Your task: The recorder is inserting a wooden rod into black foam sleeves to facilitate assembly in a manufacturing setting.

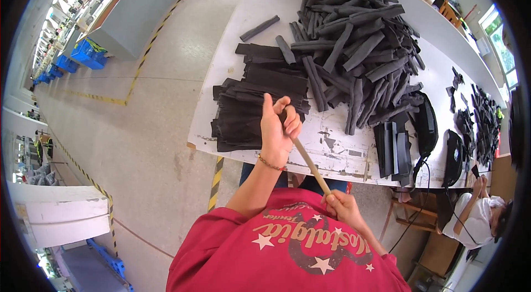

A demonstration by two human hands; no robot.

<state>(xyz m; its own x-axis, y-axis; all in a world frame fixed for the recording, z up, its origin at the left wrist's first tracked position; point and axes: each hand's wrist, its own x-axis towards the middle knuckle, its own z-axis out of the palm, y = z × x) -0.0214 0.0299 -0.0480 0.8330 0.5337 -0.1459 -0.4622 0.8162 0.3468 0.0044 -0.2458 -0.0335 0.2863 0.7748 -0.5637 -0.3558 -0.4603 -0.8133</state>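
My left hand (278, 133) is over the white table's near edge, thumb pointing up and fingers curled round the upper end of a thin tan rod (311, 165). A bit of something dark shows between those fingers; what it is I cannot make out. Close to my red shirt, my right hand (344, 207) is closed on the rod's lower end, so the rod slants between both hands. Just left of my left hand lies a stack of flat dark fabric strips (238, 118). Beyond, a large heap of dark rolled fabric tubes (359, 43) covers the table's middle.
Folded dark pieces (394, 148) and a black pouch-like item (426, 126) with a cord lie on the right of the white table (337, 154). Farther right sits another person (478, 217) in white beside more dark pieces. Blue crates (88, 54) stand across the floor.
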